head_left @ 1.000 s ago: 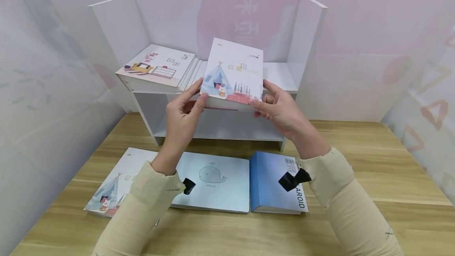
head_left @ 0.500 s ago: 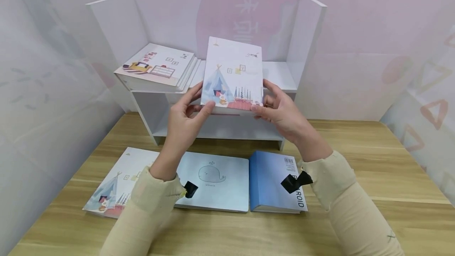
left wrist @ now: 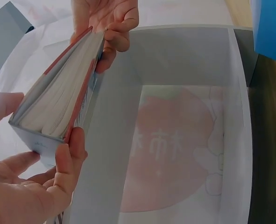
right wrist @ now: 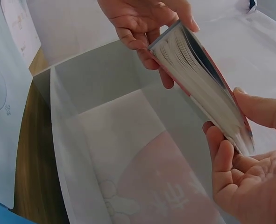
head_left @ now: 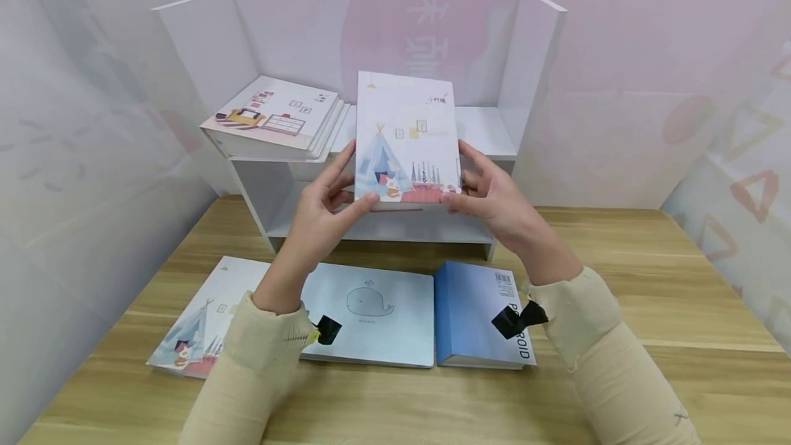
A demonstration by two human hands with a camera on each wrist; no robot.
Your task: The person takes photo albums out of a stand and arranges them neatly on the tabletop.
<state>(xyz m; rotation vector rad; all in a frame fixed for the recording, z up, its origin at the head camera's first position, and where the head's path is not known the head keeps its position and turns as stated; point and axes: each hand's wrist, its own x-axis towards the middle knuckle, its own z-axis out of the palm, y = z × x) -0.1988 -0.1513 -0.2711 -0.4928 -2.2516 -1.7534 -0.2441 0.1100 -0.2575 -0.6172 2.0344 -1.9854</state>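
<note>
Both hands hold a thick hardcover photo album point(head_left: 404, 136) in front of the white shelf. Its cover shows a blue tent, small trees and a red rug, and faces the head camera. My left hand point(head_left: 324, 215) grips the lower left corner, thumb on the cover. At the lower right, my right hand point(head_left: 497, 201) pinches the corner the same way. From below, the left wrist view shows the album's point(left wrist: 58, 88) page edges between its covers, which stand slightly apart. Fingers of both hands lie along its sides. The right wrist view shows the same page block point(right wrist: 198, 79).
Behind stands a white two-level shelf point(head_left: 534, 67) with a stack of albums point(head_left: 272, 112) on its upper left. On the wooden table point(head_left: 618, 294) lie another tent-cover album point(head_left: 191, 328), a pale blue whale-drawing album point(head_left: 371, 314) and a blue Polaroid album point(head_left: 472, 307).
The album has come down slightly and tipped more upright, so its cover faces the camera more squarely. Both hands have moved down with it, thumbs still on its lower edge.
</note>
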